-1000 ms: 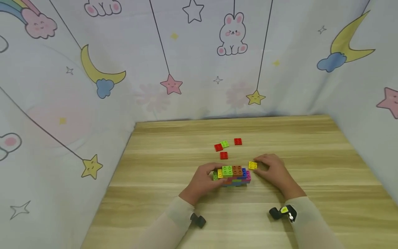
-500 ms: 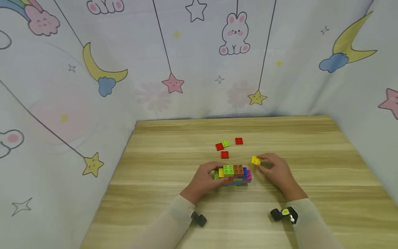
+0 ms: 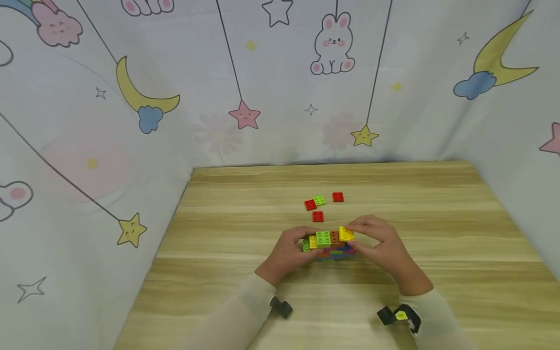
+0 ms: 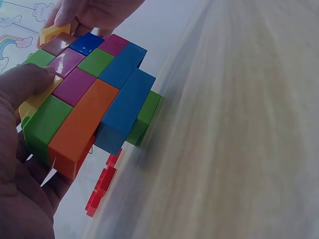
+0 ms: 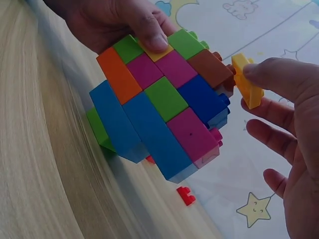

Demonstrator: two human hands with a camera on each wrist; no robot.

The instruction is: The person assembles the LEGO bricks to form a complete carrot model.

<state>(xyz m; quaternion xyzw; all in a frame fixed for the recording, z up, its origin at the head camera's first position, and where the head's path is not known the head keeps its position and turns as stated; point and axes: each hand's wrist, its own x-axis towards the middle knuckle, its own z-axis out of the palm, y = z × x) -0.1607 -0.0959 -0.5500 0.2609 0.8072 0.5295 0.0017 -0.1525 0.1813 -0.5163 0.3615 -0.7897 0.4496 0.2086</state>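
A block structure of several stacked toy bricks (image 5: 164, 97), in orange, blue, green, magenta, brown and more, stands at the table's middle. My left hand (image 3: 286, 255) grips its left end, thumb on the near side and fingers behind. Between thumb and fingers, my right hand (image 3: 382, 248) pinches a thin yellow brick (image 5: 247, 82). In the right wrist view this brick is tilted, at the studs of the brown brick (image 5: 212, 68); whether it is pressed on cannot be told. The left wrist view shows the yellow brick (image 4: 54, 33) at the structure's upper end.
Behind the structure lie a green flat brick (image 3: 320, 200) and red flat bricks, one red brick (image 3: 310, 205) touching the green one, another red brick (image 3: 318, 217) nearer, and a third red brick (image 3: 338, 197) farther right. A patterned curtain (image 3: 280, 87) borders the wooden table (image 3: 236, 194).
My right hand has lifted the yellow brick from the table and carried it left, over the structure's right part. The left hand keeps its grip in place.
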